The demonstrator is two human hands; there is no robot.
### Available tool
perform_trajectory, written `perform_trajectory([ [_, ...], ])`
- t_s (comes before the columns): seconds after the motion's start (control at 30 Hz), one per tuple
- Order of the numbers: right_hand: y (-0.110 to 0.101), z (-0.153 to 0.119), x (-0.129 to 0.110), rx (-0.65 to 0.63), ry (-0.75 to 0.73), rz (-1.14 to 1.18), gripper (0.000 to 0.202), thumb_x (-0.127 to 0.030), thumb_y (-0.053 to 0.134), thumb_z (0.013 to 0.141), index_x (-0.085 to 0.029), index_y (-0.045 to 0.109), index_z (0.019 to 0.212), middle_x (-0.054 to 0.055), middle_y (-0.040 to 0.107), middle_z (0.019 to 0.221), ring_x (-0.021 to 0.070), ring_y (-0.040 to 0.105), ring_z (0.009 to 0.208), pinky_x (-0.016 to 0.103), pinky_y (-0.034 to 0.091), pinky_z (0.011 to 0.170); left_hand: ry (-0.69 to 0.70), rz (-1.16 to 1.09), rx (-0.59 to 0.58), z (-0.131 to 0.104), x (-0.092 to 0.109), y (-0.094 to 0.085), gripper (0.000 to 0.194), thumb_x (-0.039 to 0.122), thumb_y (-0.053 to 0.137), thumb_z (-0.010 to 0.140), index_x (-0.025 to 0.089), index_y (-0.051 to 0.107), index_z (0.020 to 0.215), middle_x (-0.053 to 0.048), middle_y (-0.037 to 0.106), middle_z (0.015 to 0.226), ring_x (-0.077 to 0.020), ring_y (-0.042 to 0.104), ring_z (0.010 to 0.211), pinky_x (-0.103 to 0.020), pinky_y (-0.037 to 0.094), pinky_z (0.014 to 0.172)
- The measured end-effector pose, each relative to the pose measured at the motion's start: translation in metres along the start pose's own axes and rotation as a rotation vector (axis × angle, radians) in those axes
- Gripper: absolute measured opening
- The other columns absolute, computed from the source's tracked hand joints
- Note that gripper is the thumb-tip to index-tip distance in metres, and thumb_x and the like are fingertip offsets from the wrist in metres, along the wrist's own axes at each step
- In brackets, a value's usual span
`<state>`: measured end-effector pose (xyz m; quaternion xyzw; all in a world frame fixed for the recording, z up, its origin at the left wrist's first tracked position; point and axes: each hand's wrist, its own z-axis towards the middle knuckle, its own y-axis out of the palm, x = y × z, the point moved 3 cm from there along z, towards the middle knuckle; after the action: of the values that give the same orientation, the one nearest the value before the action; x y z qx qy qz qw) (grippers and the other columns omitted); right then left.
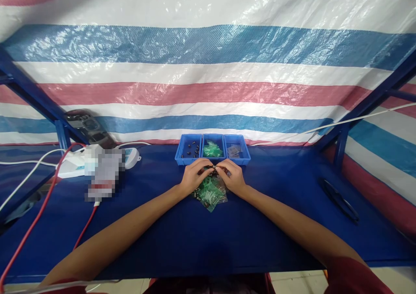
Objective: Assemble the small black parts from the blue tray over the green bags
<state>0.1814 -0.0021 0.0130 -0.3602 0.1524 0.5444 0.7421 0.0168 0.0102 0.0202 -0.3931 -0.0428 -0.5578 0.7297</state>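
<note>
Packet pile (210, 194), green and transparent, lies on the blue table (260, 237) just to the near side of the middle bin (213, 156). Well left of that bin sits a white power strip (131, 157); a red cable (85, 230) runs close by the left forearm, so a wide elbow swing could snag it. Directly left of the middle bin, the left bin (184, 150) holds scattered dark pieces. Near the middle bin's front edge, the left hand (192, 178) seems to pinch a small dark piece (213, 167). That piece could slip from the fingertips and get lost among the packets below. The right hand (234, 180) meets it, fingers bent inward; whether it grips too, I cannot tell. Just right of the middle bin, the right bin (242, 155) holds transparent packets; a careless knuckle could nudge it. Dark glasses (339, 200) rest far right.
</note>
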Motion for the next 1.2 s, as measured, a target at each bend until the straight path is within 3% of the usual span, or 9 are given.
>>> perform_trajectory([
  [0.27,-0.0006,-0.0002,0.0001,-0.01,0.009,0.005,0.019,-0.03,0.048,0.091,-0.018,0.062,0.088,0.004,0.056,0.073,0.0145,0.052,0.06,0.027,0.045,0.055,0.011,-0.008,-0.03,0.0012,0.001,0.0,0.015,0.026,0.057,0.086,0.017,0.062,0.096,-0.007,0.062,0.095,-0.0074,0.052,0.057,-0.02,0.047,0.053],
  [0.5,0.0002,-0.0012,-0.0002,-0.034,0.004,0.001,0.021,-0.031,0.046,0.092,-0.018,0.063,0.089,0.005,0.059,0.076,0.015,0.054,0.063,0.028,0.046,0.057,0.07,0.039,-0.06,0.0004,0.0056,0.0011,0.012,0.024,0.056,0.087,0.017,0.063,0.094,-0.008,0.064,0.097,-0.0156,0.062,0.088,-0.026,0.052,0.074],
  [0.73,0.0008,-0.0006,0.002,-0.012,0.002,0.001,0.02,-0.03,0.047,0.092,-0.018,0.062,0.086,0.004,0.057,0.074,0.0143,0.052,0.061,0.027,0.045,0.056,0.066,0.022,-0.045,0.0019,0.0065,-0.0002,0.012,0.022,0.054,0.088,0.017,0.062,0.095,-0.008,0.064,0.094,-0.0163,0.061,0.09,-0.028,0.051,0.079],
  [0.93,0.0017,-0.0009,0.0021,-0.037,0.006,0.006,0.02,-0.03,0.047,0.092,-0.019,0.062,0.099,0.005,0.06,0.079,0.0155,0.056,0.066,0.027,0.047,0.059,0.06,-0.003,-0.038,0.0001,0.0036,-0.0003,0.011,0.021,0.053,0.089,0.017,0.061,0.094,-0.007,0.063,0.093,-0.0161,0.06,0.089,-0.028,0.05,0.078],
  [1.2,0.0016,-0.0004,0.0007,-0.053,0.0,0.01,0.021,-0.032,0.046,0.092,-0.019,0.062,0.095,0.004,0.059,0.076,0.0151,0.055,0.063,0.027,0.046,0.058,0.039,-0.02,-0.056,0.0008,0.0039,-0.0006,0.011,0.022,0.05,0.09,0.017,0.06,0.093,-0.007,0.062,0.091,-0.0155,0.06,0.083,-0.027,0.05,0.074],
])
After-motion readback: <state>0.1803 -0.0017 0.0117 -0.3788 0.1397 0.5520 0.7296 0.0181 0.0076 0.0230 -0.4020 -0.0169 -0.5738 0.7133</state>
